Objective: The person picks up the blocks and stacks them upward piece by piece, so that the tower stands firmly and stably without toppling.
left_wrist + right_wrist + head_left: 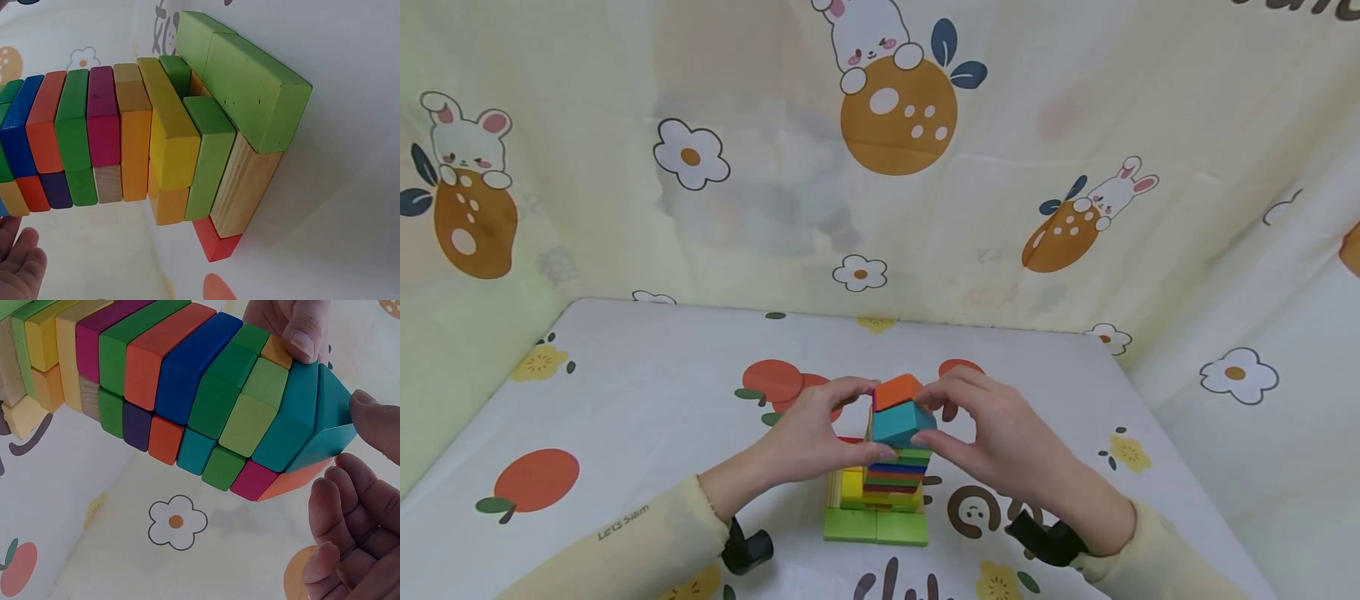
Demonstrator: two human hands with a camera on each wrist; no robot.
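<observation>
A tall tower of coloured wooden blocks [897, 475] stands on the table, with both hands around its upper end. My left hand [812, 429] holds the tower from the left, thumb on the near side and index finger reaching toward the back. In the right wrist view, the left thumb [305, 340] presses near a lower teal block [289, 412]. My right hand [1000, 421] pinches the top teal block [325, 425], its thumb on the edge. That block sits slightly skewed, beside an orange block [897, 392] near my right fingers.
Light green blocks [876, 527] form the base on the white patterned tablecloth [647, 400]. A red block [219, 240] juts from the tower's lower side. Behind the table hangs a curtain [760, 208] printed with rabbits and flowers.
</observation>
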